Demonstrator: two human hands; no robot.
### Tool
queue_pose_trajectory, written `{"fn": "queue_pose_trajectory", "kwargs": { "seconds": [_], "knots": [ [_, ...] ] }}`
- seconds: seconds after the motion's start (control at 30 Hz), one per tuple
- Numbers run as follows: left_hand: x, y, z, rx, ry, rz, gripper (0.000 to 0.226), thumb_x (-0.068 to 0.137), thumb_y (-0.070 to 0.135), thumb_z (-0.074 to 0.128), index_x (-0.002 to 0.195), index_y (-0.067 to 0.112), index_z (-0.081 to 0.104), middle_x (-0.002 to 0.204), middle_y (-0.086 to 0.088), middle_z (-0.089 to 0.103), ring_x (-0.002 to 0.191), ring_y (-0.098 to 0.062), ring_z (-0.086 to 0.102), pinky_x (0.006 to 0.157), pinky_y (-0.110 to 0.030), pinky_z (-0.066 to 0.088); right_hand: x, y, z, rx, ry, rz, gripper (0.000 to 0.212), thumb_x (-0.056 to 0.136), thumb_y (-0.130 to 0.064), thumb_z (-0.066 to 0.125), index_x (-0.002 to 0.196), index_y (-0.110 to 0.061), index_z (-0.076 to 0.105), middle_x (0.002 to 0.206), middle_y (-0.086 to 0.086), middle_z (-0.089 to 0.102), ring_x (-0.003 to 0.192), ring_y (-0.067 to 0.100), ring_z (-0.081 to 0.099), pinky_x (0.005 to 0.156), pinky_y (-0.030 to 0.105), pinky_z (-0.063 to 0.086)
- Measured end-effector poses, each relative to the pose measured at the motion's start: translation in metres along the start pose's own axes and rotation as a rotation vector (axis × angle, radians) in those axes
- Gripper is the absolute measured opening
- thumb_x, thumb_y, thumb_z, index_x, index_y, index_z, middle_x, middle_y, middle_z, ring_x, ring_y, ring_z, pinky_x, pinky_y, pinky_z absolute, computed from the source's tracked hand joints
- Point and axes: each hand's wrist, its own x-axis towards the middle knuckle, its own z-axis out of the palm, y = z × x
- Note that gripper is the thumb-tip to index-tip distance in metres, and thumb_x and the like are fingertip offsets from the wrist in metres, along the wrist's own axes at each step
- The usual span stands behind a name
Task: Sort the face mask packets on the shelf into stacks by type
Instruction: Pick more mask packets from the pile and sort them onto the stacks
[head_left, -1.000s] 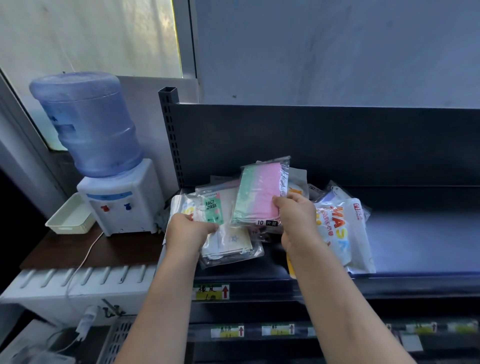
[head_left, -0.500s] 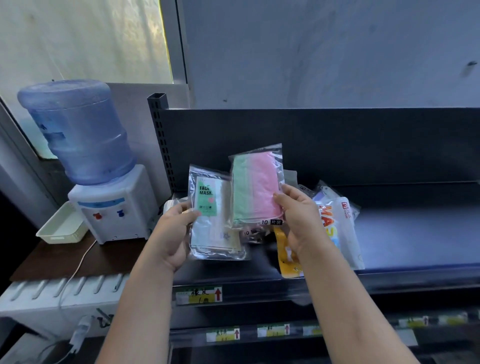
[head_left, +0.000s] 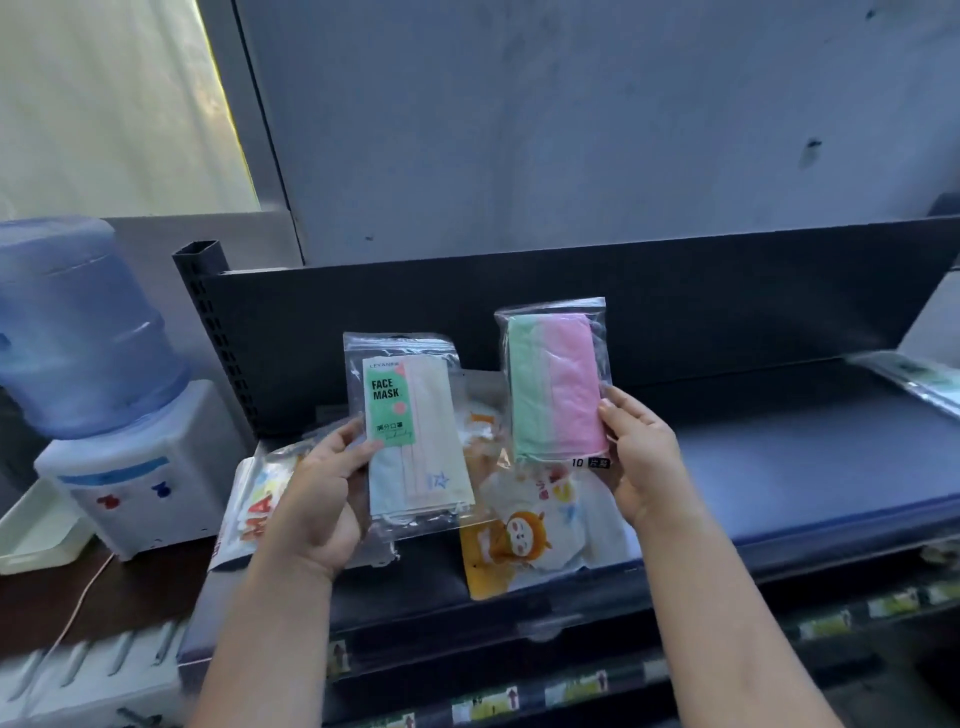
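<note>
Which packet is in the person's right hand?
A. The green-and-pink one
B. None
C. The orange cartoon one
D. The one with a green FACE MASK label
A: the right hand pinches the green-and-pink packet by its edge; the FACE MASK packet is in the left hand.

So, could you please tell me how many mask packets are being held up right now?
2: the FACE MASK packet in the left hand, the pink-green packet in the right hand.

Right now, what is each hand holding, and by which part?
Left hand: FACE MASK packet, pinched at its lower left edge. Right hand: pink and green packet, gripped at its lower right edge.
</note>
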Motion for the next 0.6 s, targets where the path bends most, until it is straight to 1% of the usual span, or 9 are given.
{"fn": "queue_pose_trajectory", "kwargs": {
  "seconds": [0.07, 0.13, 0.17, 0.2, 0.3, 0.37, 0.47, 0.53, 0.6],
  "knots": [
    [0.003, -0.008, 0.022, -0.020, -0.023, -0.008, 0.032, 0.106, 0.008, 0.046, 0.137, 0.011, 0.056, 0.126, -0.018, 0.073, 0.111, -0.035, 0.073, 0.078, -0.058, 0.063, 0.014, -0.008, -0.022, -0.004, 0.018, 0.000, 0.026, 0.107, -0.009, 0.057, 0.127, -0.015, 0.073, 0.114, 0.009, 0.081, 0.092, 0.025, 0.076, 0.072, 0.038, 0.063],
    [0.006, -0.020, 0.049, -0.031, -0.032, -0.012, 0.033, 0.106, 0.009, 0.047, 0.137, 0.010, 0.057, 0.127, -0.019, 0.072, 0.115, -0.038, 0.070, 0.090, -0.067, 0.056, 0.027, -0.019, -0.046, -0.009, 0.024, -0.004, 0.025, 0.107, -0.009, 0.056, 0.124, -0.015, 0.074, 0.108, 0.008, 0.081, 0.083, 0.022, 0.073, 0.064, 0.034, 0.061],
    [0.008, -0.027, 0.065, -0.035, -0.034, -0.012, 0.033, 0.105, 0.008, 0.047, 0.137, 0.009, 0.058, 0.127, -0.019, 0.072, 0.116, -0.038, 0.070, 0.094, -0.068, 0.053, 0.033, -0.026, -0.059, -0.014, 0.023, -0.002, 0.025, 0.106, -0.009, 0.056, 0.122, -0.016, 0.074, 0.106, 0.008, 0.081, 0.080, 0.021, 0.072, 0.064, 0.034, 0.060],
    [0.010, -0.034, 0.083, -0.040, -0.032, -0.014, 0.033, 0.105, 0.008, 0.048, 0.136, 0.008, 0.059, 0.127, -0.021, 0.071, 0.116, -0.038, 0.070, 0.094, -0.066, 0.054, 0.040, -0.034, -0.072, -0.017, 0.024, 0.005, 0.024, 0.106, -0.009, 0.056, 0.120, -0.016, 0.075, 0.104, 0.007, 0.081, 0.080, 0.021, 0.071, 0.064, 0.034, 0.060],
    [0.017, -0.056, 0.140, -0.048, -0.038, -0.042, 0.032, 0.105, 0.005, 0.046, 0.134, 0.006, 0.059, 0.124, -0.022, 0.073, 0.111, -0.036, 0.073, 0.079, -0.056, 0.063, 0.060, -0.061, -0.114, -0.030, 0.039, 0.019, 0.023, 0.106, -0.008, 0.056, 0.112, -0.018, 0.076, 0.090, 0.001, 0.081, 0.074, 0.020, 0.070, 0.069, 0.035, 0.059],
    [0.023, -0.070, 0.178, -0.017, -0.042, -0.041, 0.030, 0.105, 0.003, 0.044, 0.131, 0.006, 0.060, 0.122, -0.022, 0.073, 0.108, -0.036, 0.074, 0.074, -0.053, 0.064, 0.073, -0.079, -0.141, -0.049, 0.041, 0.017, 0.023, 0.106, -0.008, 0.056, 0.110, -0.018, 0.076, 0.085, -0.001, 0.080, 0.071, 0.018, 0.070, 0.068, 0.034, 0.059],
    [0.029, -0.093, 0.231, 0.005, -0.043, 0.000, 0.031, 0.105, 0.002, 0.043, 0.130, 0.004, 0.060, 0.123, -0.021, 0.073, 0.109, -0.036, 0.073, 0.078, -0.054, 0.064, 0.089, -0.100, -0.185, -0.063, 0.047, 0.007, 0.023, 0.105, -0.008, 0.056, 0.105, -0.019, 0.077, 0.082, -0.002, 0.079, 0.067, 0.015, 0.069, 0.062, 0.031, 0.058],
    [0.032, -0.113, 0.260, -0.008, -0.058, 0.008, 0.031, 0.105, 0.002, 0.042, 0.130, 0.005, 0.061, 0.122, -0.021, 0.074, 0.108, -0.035, 0.074, 0.078, -0.053, 0.064, 0.099, -0.110, -0.213, -0.071, 0.055, 0.000, 0.025, 0.105, -0.008, 0.056, 0.100, -0.020, 0.077, 0.078, -0.004, 0.078, 0.064, 0.014, 0.068, 0.064, 0.032, 0.057],
    [0.035, -0.135, 0.283, -0.019, -0.055, 0.001, 0.032, 0.105, 0.002, 0.042, 0.130, 0.005, 0.062, 0.122, -0.020, 0.074, 0.107, -0.035, 0.074, 0.079, -0.054, 0.064, 0.108, -0.118, -0.239, -0.095, 0.052, -0.010, 0.025, 0.105, -0.007, 0.055, 0.100, -0.019, 0.077, 0.076, -0.003, 0.077, 0.065, 0.016, 0.065, 0.066, 0.032, 0.054]
  ]
}}
